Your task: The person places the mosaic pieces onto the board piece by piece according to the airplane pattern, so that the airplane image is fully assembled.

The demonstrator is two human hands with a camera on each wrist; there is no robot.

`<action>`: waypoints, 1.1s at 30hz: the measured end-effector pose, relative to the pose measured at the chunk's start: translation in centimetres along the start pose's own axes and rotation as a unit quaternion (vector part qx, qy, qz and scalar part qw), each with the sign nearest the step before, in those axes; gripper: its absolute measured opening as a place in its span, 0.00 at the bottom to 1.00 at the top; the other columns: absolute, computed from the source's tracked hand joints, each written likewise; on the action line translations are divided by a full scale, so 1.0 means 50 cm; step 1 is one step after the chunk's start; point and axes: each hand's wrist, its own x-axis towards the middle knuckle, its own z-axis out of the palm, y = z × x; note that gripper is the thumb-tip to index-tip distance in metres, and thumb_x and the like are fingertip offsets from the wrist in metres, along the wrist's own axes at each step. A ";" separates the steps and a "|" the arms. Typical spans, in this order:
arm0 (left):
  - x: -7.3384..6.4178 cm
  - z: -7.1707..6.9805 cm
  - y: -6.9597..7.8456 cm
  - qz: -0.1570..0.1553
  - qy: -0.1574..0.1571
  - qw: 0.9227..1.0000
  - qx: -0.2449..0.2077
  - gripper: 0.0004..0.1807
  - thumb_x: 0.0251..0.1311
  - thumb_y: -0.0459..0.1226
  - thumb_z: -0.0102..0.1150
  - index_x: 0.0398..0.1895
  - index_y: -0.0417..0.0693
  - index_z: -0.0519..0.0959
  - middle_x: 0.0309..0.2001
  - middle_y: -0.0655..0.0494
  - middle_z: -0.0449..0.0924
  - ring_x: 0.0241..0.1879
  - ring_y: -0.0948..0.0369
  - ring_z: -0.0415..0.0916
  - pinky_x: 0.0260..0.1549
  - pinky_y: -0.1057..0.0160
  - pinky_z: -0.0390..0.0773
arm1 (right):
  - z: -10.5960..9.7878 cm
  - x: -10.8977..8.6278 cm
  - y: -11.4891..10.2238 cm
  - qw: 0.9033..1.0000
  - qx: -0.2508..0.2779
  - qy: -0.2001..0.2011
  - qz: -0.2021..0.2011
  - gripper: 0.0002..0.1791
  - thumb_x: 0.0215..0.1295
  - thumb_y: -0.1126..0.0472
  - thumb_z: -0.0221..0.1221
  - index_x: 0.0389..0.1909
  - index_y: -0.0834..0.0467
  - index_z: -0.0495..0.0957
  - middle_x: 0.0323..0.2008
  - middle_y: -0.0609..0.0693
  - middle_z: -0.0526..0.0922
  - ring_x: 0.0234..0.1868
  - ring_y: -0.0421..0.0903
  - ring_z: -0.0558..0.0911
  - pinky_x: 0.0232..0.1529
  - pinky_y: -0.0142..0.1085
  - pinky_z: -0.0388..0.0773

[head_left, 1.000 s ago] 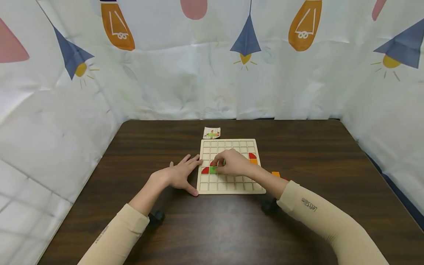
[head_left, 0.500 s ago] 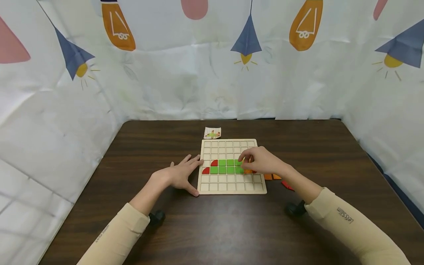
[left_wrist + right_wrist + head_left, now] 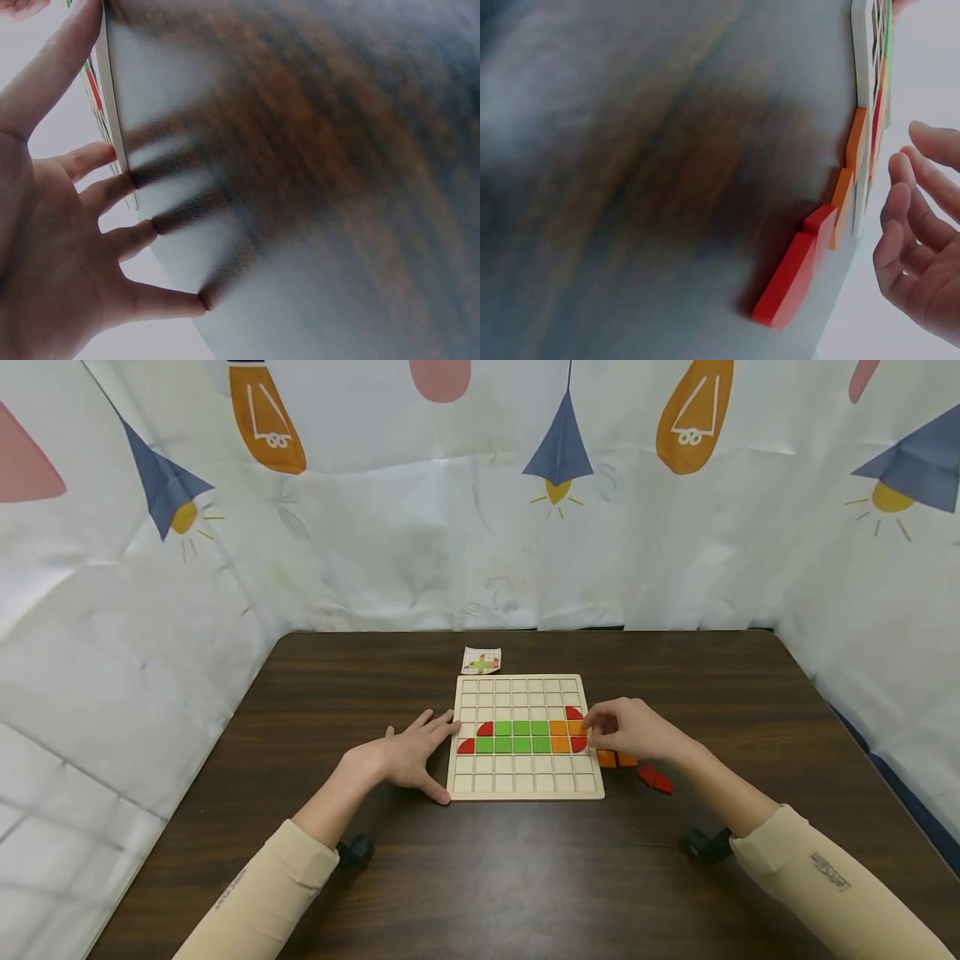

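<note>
A pale wooden grid board (image 3: 525, 777) lies on the table, with green squares (image 3: 522, 745), orange squares (image 3: 560, 745) and red quarter-round pieces (image 3: 466, 747) set in rows across its middle. My left hand (image 3: 408, 762) is spread flat at the board's left side, thumb and fingertips at its edge. In the left wrist view its fingers (image 3: 131, 240) fan out on the tabletop. Over the board's right edge is my right hand (image 3: 630, 728), close to the orange and red pieces at the row's end. Seen from the right wrist, its fingers (image 3: 919, 217) bend loosely, with nothing visible between them.
Loose orange pieces (image 3: 606, 760) lie against the board's right edge, with loose red pieces (image 3: 656, 779) just beyond them. A small card (image 3: 482, 661) printed with a coloured grid pattern sits behind the board. A patterned cloth (image 3: 480, 560) hangs behind the table.
My right hand has moved rightward from the left part of the board to its right edge, uncovering the rows of green and orange squares. The left hand stays in place.
</note>
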 end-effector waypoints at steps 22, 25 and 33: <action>0.000 0.001 -0.001 0.000 0.000 1.000 0.002 0.64 0.49 0.59 0.78 0.84 0.54 0.49 0.84 0.54 0.33 0.81 0.47 0.28 0.63 0.20 0.40 | -0.013 -0.037 0.032 0.999 -0.033 -0.041 0.009 0.15 0.59 0.62 0.74 0.46 0.60 0.84 0.36 0.47 0.81 0.39 0.47 0.76 0.42 0.43 0.76; 0.000 0.002 -0.001 0.001 0.000 1.000 0.003 0.64 0.49 0.59 0.78 0.84 0.54 0.49 0.84 0.54 0.33 0.81 0.47 0.28 0.63 0.20 0.40 | -0.012 -0.036 0.034 0.998 -0.033 -0.047 0.004 0.16 0.58 0.62 0.75 0.46 0.60 0.84 0.35 0.47 0.80 0.38 0.47 0.76 0.42 0.43 0.76; 0.001 0.002 -0.002 0.002 0.000 1.000 0.008 0.65 0.49 0.59 0.78 0.84 0.53 0.49 0.84 0.54 0.33 0.81 0.47 0.28 0.63 0.20 0.40 | -0.011 -0.037 0.036 0.998 -0.045 -0.043 -0.001 0.14 0.58 0.63 0.75 0.43 0.59 0.83 0.33 0.47 0.79 0.35 0.45 0.75 0.39 0.41 0.75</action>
